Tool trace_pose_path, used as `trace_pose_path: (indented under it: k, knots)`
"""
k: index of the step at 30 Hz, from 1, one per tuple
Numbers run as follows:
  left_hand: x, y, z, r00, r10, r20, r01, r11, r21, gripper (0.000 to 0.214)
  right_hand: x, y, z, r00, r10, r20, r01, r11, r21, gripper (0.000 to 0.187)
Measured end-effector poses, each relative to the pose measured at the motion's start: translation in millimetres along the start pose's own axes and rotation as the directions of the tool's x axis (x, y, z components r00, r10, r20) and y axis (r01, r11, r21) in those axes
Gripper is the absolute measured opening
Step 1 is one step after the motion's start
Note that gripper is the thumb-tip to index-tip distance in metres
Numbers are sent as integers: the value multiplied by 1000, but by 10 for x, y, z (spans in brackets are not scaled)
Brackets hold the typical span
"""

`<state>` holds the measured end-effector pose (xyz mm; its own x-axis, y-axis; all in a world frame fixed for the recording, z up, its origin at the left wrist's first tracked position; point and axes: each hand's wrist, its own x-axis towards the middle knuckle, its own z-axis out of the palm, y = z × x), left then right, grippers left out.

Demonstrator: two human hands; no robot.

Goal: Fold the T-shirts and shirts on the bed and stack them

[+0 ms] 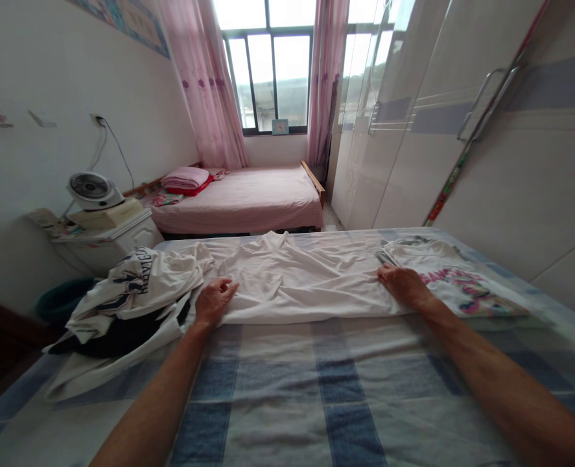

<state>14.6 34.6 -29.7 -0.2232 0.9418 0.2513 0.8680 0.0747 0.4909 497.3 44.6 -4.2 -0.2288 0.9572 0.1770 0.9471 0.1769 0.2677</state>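
Observation:
A plain white shirt (311, 279) lies spread across the bed in front of me, wrinkled, with its collar pointing away. My left hand (214, 299) is at its left edge, fingers curled in on the cloth. At the right edge, my right hand (402, 284) pinches the fabric between thumb and fingers. Beyond my left wrist is a loose heap of clothes: a white garment with dark lettering (144, 282) over a black one (126, 334). Right of my right hand rests a folded white T-shirt with pink print (462, 279), on top of other folded cloth.
A blue-and-white checked sheet (277, 389) covers the bed. Beyond it stands a second bed with pink bedding (262, 194). At left are a small fan (93, 188) on a white cabinet (117, 243) and a dark green bin (63, 298). White wardrobes (413, 143) line the right.

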Motion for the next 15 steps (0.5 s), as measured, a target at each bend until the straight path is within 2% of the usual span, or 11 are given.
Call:
trace_pose_path:
  k: [5,8,10,12,14,15]
  knots:
    - [-40,6,32,995,87,-37,-87,996,6,23,-88,7,9,989,-2,-151,-7,998,-57,23]
    - [-40,67,-38,986,85,-141,-108,981,-164,22,-177,66,-115,961,5,-275,-24,997,-67,22]
    - [-56,132,-174,986,65,-151,-118,922,-368,23,-277,129,-268,931,15,-365,-38,998,-57,21]
    - [-106,200,-385,988,74,-135,-138,816,-561,25,-429,195,-443,876,48,-481,-73,997,-33,20]
    - [-193,247,-640,987,89,-136,-158,717,-679,24,-623,250,-593,813,96,-574,-100,995,25,20]
    - [-247,256,-768,988,95,-121,-152,690,-707,23,-729,271,-647,800,109,-590,-85,994,68,19]
